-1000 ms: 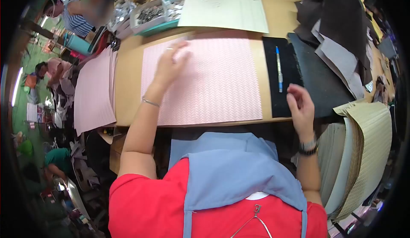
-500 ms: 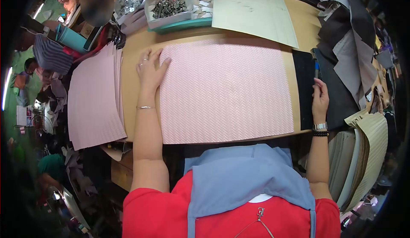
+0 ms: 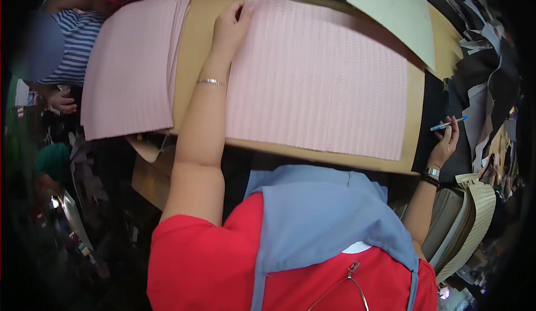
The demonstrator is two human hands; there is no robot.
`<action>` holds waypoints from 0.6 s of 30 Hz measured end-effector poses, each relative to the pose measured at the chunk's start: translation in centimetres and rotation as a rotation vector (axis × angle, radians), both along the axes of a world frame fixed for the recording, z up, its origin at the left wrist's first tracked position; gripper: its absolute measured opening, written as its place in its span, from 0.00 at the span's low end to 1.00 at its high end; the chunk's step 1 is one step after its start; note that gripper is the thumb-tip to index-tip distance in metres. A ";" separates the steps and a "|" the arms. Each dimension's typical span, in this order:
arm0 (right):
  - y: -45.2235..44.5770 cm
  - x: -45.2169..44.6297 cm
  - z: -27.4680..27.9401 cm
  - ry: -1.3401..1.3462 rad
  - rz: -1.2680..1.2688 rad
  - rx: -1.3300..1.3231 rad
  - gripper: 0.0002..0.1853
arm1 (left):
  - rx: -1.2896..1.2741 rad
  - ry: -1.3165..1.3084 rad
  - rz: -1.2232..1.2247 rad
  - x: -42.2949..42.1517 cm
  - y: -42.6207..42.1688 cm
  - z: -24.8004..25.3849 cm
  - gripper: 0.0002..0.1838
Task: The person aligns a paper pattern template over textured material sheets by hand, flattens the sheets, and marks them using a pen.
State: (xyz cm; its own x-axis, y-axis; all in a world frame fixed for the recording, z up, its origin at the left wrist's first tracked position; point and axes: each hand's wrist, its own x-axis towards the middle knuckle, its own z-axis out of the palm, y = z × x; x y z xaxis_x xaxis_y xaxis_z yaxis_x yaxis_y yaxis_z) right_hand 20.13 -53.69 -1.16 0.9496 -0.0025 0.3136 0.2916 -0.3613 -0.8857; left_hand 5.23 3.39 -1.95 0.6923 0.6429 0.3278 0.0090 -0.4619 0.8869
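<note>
One pink sheet (image 3: pixel 318 82) is lying between both hands, the left hand (image 3: pixel 229 30) pinching its far-left edge, the right hand (image 3: pixel 443 151) gripping a pen (image 3: pixel 439 127) beyond its right edge.

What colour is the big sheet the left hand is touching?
The sheet is pale pink; the head view shows it best.

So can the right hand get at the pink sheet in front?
Probably yes: the right hand holds a pen beside the sheet, with only flat black material and table between.
</note>
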 end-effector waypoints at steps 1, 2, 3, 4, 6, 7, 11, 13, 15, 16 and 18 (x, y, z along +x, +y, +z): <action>0.3 0.1 0.1 -0.040 0.009 -0.021 0.20 | -0.005 0.014 -0.022 0.1 0.2 0.0 0.17; 0.4 0.0 0.3 -0.068 0.026 -0.028 0.21 | -0.011 0.029 -0.048 0.1 0.2 0.0 0.18; 0.9 -0.2 0.5 -0.104 0.042 -0.071 0.22 | 0.002 0.050 -0.039 0.0 0.3 0.1 0.19; 1.4 -0.4 0.7 -0.138 0.055 -0.113 0.22 | 0.016 0.072 -0.033 0.0 0.3 0.1 0.19; 1.6 -0.6 0.5 -0.158 0.103 -0.136 0.23 | 0.021 0.115 -0.047 0.2 0.3 -0.2 0.21; 1.6 -0.5 0.4 -0.205 0.135 -0.199 0.22 | 0.014 0.130 -0.065 0.3 0.7 -0.4 0.22; 1.5 -0.2 0.4 -0.156 0.136 -0.227 0.21 | -0.011 0.006 0.002 0.5 -0.4 -0.1 0.11; 1.0 0.1 0.3 -0.071 0.114 -0.183 0.20 | -0.013 0.047 -0.053 0.4 0.3 -0.4 0.17; 0.8 0.7 -0.5 -0.127 0.128 -0.172 0.21 | -0.086 0.031 -0.058 0.3 0.4 -0.5 0.18; 0.6 0.7 -0.5 -0.040 0.123 -0.090 0.22 | -0.097 0.046 -0.072 0.2 0.2 -0.5 0.18; 0.6 0.3 0.0 -0.062 0.080 -0.144 0.21 | -0.091 0.065 -0.074 0.0 -0.3 -0.1 0.17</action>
